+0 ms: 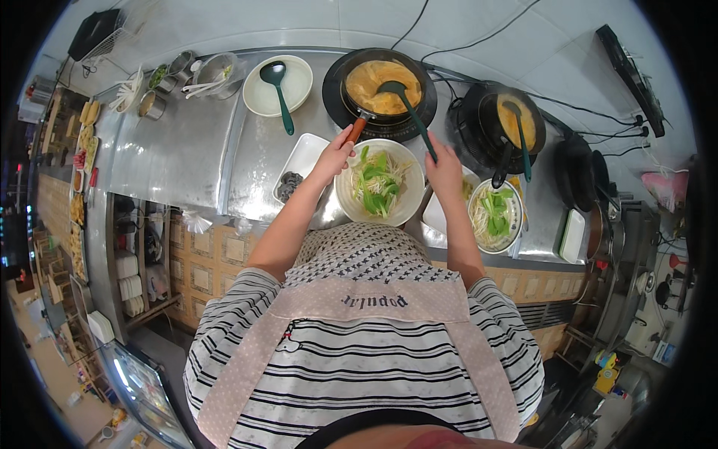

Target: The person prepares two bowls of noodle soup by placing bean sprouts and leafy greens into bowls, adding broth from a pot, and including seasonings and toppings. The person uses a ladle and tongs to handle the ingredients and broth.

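Note:
My left hand [335,156] grips the brown handle [357,131] of a black frying pan that sits on a round black cooker [331,92]. Orange-yellow egg-like food [364,78] covers the pan's bottom. In my right hand [442,165] is the dark green handle of a ladle [414,115]; its black head rests in the food. Between my forearms stands a cream bowl [414,196] of bean sprouts and green leaves [381,182]. Left of it, a white tray [308,151] holds dark, glossy food pieces [290,185], partly behind my left forearm.
A second pan [516,120] with orange food and a ladle stands on another cooker [468,134] at the right. Below it is a bowl of sprouts and greens [495,219]. Farther left, a white bowl [252,92] holds a ladle [277,84]. Power cords [583,106] run along the wall.

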### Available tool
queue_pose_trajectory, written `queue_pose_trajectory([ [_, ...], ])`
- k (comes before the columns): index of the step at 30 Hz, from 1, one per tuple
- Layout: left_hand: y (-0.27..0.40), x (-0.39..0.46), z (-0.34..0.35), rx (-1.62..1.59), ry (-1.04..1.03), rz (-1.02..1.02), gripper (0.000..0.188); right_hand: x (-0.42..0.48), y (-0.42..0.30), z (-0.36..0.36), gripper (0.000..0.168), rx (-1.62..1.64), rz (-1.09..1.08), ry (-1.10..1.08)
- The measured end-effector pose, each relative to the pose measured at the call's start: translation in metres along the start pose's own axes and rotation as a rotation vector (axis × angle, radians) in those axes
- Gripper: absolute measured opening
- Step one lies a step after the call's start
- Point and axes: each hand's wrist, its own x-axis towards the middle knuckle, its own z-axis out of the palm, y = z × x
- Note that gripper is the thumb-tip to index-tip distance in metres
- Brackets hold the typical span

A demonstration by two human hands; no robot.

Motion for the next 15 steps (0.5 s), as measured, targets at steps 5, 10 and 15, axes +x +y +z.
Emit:
queue_pose_trajectory([
  [5,-0.001,0.000,0.000,0.013,0.028,0.002,0.049,-0.009,-0.004,-0.039,0.042,0.107,0.037,-0.014],
  [10,-0.002,0.003,0.002,0.024,0.038,0.011,0.049,-0.006,-0.009,-0.035,0.041,0.063,-0.007,-0.081],
  [15,0.000,0.001,0.003,0.040,0.042,0.026,0.048,0.006,-0.027,-0.018,0.040,0.018,-0.061,-0.092],
])
